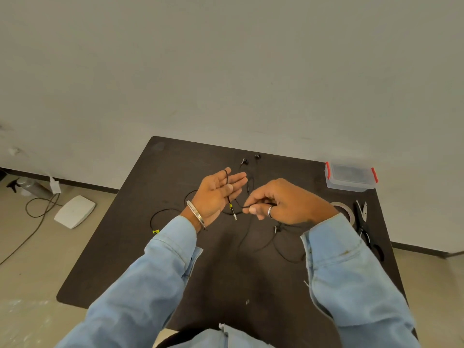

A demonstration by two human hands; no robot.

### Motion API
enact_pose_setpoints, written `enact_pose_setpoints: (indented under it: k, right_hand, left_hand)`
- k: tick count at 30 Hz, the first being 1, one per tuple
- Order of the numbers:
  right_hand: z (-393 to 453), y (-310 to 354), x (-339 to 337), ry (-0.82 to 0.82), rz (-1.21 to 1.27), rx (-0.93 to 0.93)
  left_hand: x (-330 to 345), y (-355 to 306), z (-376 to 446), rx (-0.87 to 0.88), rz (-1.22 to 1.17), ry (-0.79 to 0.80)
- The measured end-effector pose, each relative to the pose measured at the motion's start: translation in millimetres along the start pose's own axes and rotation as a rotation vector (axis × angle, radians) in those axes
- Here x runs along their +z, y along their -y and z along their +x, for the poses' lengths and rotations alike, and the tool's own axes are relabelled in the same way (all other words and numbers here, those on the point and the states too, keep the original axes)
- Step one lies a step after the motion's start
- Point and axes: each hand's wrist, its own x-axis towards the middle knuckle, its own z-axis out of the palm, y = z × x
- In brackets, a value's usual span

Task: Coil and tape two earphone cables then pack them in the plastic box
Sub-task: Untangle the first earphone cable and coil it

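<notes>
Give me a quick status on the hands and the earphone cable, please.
Left hand open, earphone cable looped over its fingers. Right hand pinches the same cable. Plastic box closed, far right. Nothing in the way.

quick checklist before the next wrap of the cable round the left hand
1. Cable looped over the left hand fingers: ok.
2. Plug end hanging free below the palm: ok.
3. Right hand pinching the cable: ok.
4. Rest of the cable free of knots on the table: cannot tell.
5. Tape and scissors within reach on the right: ok.
6. Box open: not ok, lid on.
</notes>
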Motion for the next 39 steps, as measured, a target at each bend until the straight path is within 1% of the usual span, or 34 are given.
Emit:
enact_pose_setpoints:
  k: [2, 3, 5, 7, 8, 10, 12, 13, 14, 16, 18, 19, 21, 23, 26, 28, 30, 34, 35, 37, 38, 39]
  right_hand:
    - [1.5, 1.9, 1.7, 0.016, 0.024, -0.015]
    - [2.9, 0.8, 2.6, -0.012, 0.038, -0.021]
    - [7.5, -4.2, 0.5, -0.133, 0.048, -0.027]
    - [14.7, -9.0, -6.7, -0.275, 0.028, -0.025]
    - [18.3, -11.3, -11.0, -0.32, 0.045, -0.017]
    - [25.0, -16.6, -17.7, -0.369, 0.166, -0.005]
    - [30.7, -24.0, -20.3, -0.413, 0.281, 0.007]
    - [32.8, -29.0, -19.3, -0.434, 0.326, 0.016]
    - [34.7, -34.1, -16.4, -0.453, 0.368, 0.024]
    - [37.4, -41.6, -3.6, -0.493, 0.388, 0.06]
    - [37.7, -47.7, 17.8, -0.491, 0.317, 0.099]
    - [35.0, -47.1, 29.5, -0.449, 0.302, 0.114]
    - [27.4, -39.4, 52.4, -0.331, 0.355, 0.132]
    - [18.2, -30.1, 66.0, -0.213, 0.379, 0.148]
    - [4.4, -20.4, 63.9, -0.106, 0.301, 0.137]
    - [-0.9, -13.5, 53.5, -0.11, 0.185, 0.089]
    - [-3.3, -7.6, 43.5, -0.184, 0.099, 0.035]
    - [-3.0, -10.4, 32.8, -0.363, 0.093, 0.002]
    - [-1.2, -12.3, 32.0, -0.405, 0.109, -0.001]
    - [5.1, -16.5, 28.7, -0.499, 0.199, -0.004]
    - [9.3, -18.7, 26.3, -0.547, 0.272, -0.002]
    - [13.6, -20.8, 23.5, -0.592, 0.343, 0.001]
  left_hand:
    - [-0.2, -1.1, 0.9, 0.0, -0.025, -0.002]
    - [-0.1, -1.2, 0.4, -0.006, 0.02, 0.014]
    - [0.7, -0.8, -3.0, -0.04, 0.144, 0.084]
    - [0.1, 1.3, -7.4, -0.071, 0.194, 0.242]
    - [0.0, 1.6, -9.8, -0.079, 0.19, 0.335]
    - [1.5, 0.3, -14.5, -0.119, 0.137, 0.476]
    - [5.2, -1.5, -18.2, -0.153, 0.056, 0.561]
    - [6.7, -2.4, -19.4, -0.155, 0.021, 0.576]
    - [8.2, -3.9, -20.3, -0.147, -0.013, 0.569]
    - [10.1, -7.8, -20.9, -0.109, -0.079, 0.506]
    - [10.9, -10.0, -19.0, -0.041, -0.147, 0.4]
    - [10.3, -10.5, -17.4, -0.009, -0.174, 0.338]
    - [6.6, -10.6, -13.3, 0.041, -0.165, 0.204]
    - [-0.3, -9.0, -10.3, 0.075, -0.078, 0.098]
    - [-8.3, -4.4, -11.0, 0.087, 0.115, 0.04]
    - [-9.1, 0.8, -13.3, 0.074, 0.218, 0.064]
    - [-7.0, 7.7, -15.2, 0.044, 0.274, 0.093]
    - [-3.8, 13.3, -17.7, -0.009, 0.267, 0.107]
    - [-4.2, 11.9, -18.9, -0.018, 0.292, 0.154]
    - [-3.8, 8.1, -23.3, -0.022, 0.36, 0.341]
    - [-2.6, 7.3, -26.1, -0.029, 0.364, 0.423]
    - [-0.2, 7.2, -29.1, -0.047, 0.326, 0.471]
